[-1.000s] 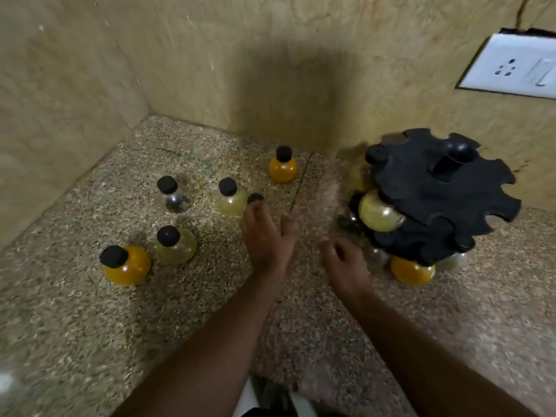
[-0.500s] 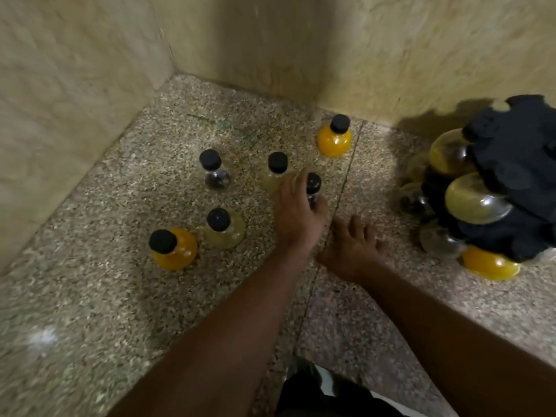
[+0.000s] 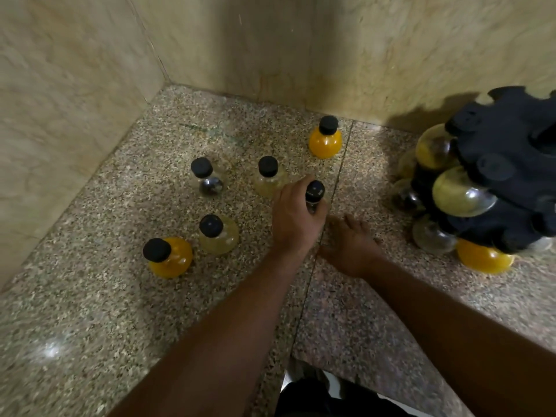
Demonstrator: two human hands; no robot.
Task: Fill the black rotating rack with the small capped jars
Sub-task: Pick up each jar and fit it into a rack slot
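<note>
One small capped jar (image 3: 314, 194) stands mid-worktop (image 3: 120, 296), left hand (image 3: 296, 219) curled round it, right hand (image 3: 349, 243) flat beside it; probably light, smooth, breakable glass, so best held at the neck under the cap for the black rack (image 3: 505, 164) at the right edge.

— Any writing you can make out from where you stand?
— Nothing that reads. The small capped jars (image 3: 219, 236) are plain black on top, and I can read no label on the glass.
— What about the gripped jar (image 3: 315, 191) in the left hand (image 3: 296, 218)?
— A few pale flecks on its top, too blurred to tell whether they are letters.
— And the black rotating rack (image 3: 505, 164)?
— Plain black, as far as I can see. No brand or number to be read on it.
— The table (image 3: 90, 296), the walls (image 3: 75, 70)?
— Only speckled stone and marbled tile. No sign, no text.
</note>
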